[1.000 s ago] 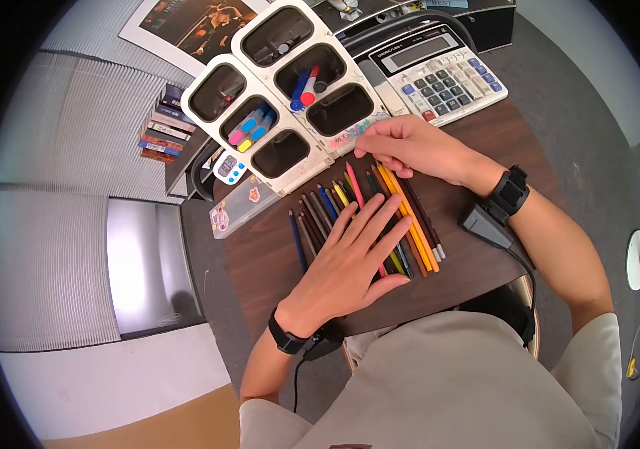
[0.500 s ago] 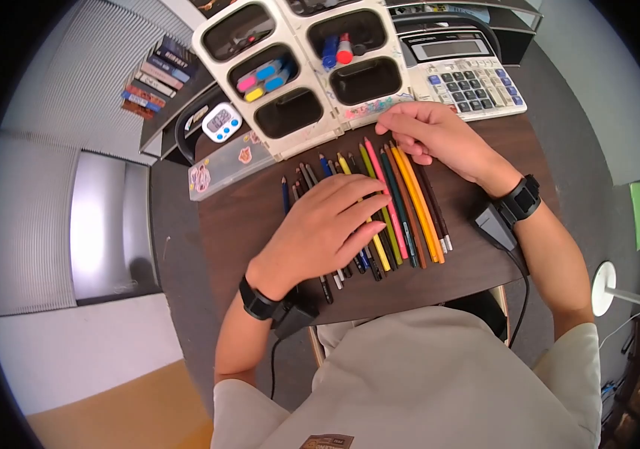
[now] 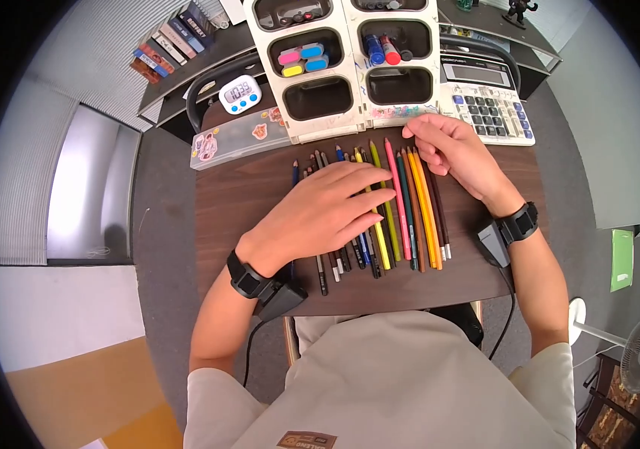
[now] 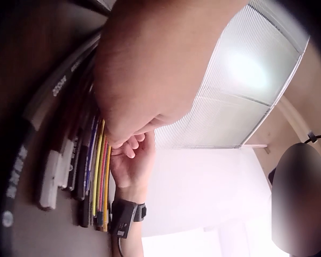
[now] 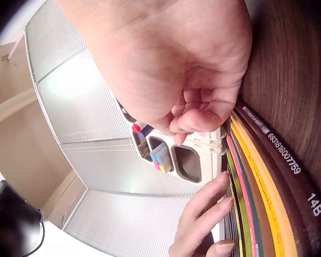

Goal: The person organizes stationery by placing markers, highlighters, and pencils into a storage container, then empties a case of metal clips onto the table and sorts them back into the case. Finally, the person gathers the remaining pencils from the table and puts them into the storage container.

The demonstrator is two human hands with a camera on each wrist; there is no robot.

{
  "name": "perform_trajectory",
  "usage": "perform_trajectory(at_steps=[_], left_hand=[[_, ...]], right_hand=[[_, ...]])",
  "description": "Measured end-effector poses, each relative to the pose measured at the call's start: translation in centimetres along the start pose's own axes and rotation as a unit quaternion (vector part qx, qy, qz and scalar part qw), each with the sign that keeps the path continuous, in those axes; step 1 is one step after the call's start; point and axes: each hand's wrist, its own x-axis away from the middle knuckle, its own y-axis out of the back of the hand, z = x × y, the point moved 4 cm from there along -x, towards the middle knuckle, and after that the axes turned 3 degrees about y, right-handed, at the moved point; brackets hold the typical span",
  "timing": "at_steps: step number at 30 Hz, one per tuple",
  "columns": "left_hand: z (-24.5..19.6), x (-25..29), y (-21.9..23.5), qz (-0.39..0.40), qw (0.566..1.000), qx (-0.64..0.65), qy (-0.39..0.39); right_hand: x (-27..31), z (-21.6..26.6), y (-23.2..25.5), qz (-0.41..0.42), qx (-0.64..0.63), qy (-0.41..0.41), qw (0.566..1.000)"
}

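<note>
A row of colored pencils lies side by side on the dark wooden table (image 3: 237, 217), their tips toward the organizer. Over the left part of the row is my left hand (image 3: 320, 206), palm down with fingers loosely bent, hiding the middle of several pencils. Its fingertips reach the yellow pencil (image 3: 381, 224) and the pink pencil (image 3: 402, 217). At the tips of the orange pencils (image 3: 426, 209) and dark brown pencils (image 5: 289, 155), my right hand (image 3: 454, 153) rests on its side. The right fingers curl loosely, with nothing visible in them.
Behind the pencils stands a white organizer (image 3: 353, 82) with highlighters (image 3: 305, 60) and markers (image 3: 383, 49) in its compartments. A calculator (image 3: 492, 112) lies at the back right. At the back left are a clear stickered case (image 3: 230, 142) and a white timer (image 3: 240, 94).
My left hand has moved left across the pencils, and its spread fingers have drawn closer and bent. The right hand stays by the pencil tips. The head view has shifted.
</note>
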Motion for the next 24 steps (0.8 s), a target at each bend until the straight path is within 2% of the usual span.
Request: perform_trajectory(at_steps=[1, 3, 4, 10, 24], left_hand=[[0.1, 0.0, 0.3, -0.003, 1.0, 0.001, 0.0], [0.6, 0.2, 0.5, 0.043, 0.998, -0.013, 0.034], [1.0, 0.3, 0.5, 0.012, 1.0, -0.007, 0.02], [1.2, 0.2, 0.4, -0.004, 1.0, 0.012, 0.015], [1.8, 0.7, -0.2, -0.009, 1.0, -0.002, 0.008]], right_hand=[[0.0, 0.0, 0.0, 0.0, 0.003, -0.001, 1.0], [0.0, 0.0, 0.0, 0.006, -0.004, 0.001, 1.0], [0.0, 0.1, -0.1, 0.012, -0.006, 0.001, 1.0], [0.0, 0.2, -0.2, 0.014, 0.0, 0.007, 1.0], [-0.1, -0.1, 0.1, -0.006, 0.002, -0.003, 1.0]])
